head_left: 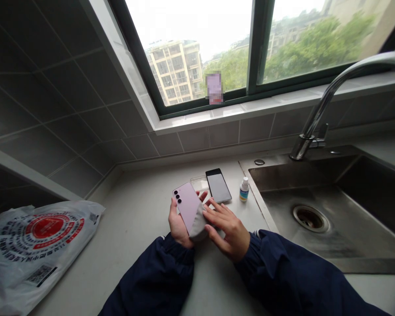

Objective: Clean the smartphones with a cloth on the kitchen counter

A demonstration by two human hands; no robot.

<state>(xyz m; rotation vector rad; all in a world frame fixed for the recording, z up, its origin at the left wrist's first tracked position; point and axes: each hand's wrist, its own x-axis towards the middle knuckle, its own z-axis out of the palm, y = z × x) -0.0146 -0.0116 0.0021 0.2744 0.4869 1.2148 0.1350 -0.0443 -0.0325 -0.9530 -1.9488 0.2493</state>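
Observation:
My left hand (177, 226) grips a pale pink phone (186, 202), back side up with its three camera lenses toward the wall. My right hand (225, 226) presses a grey cloth (197, 224) against the phone's lower end, fingers closed on the cloth. Just beyond, a second phone (218, 185) lies flat on the countertop (134, 228) with its screen up. A clear phone case (199, 182) lies beside it to the left. A small white dropper bottle (244, 189) with a blue label stands to its right, at the sink's edge.
A steel sink (316, 193) with a drain and a curved tap (322, 101) fills the right. A printed white plastic bag (33, 245) lies at the left on the counter. Grey tiled wall and a window sill run behind.

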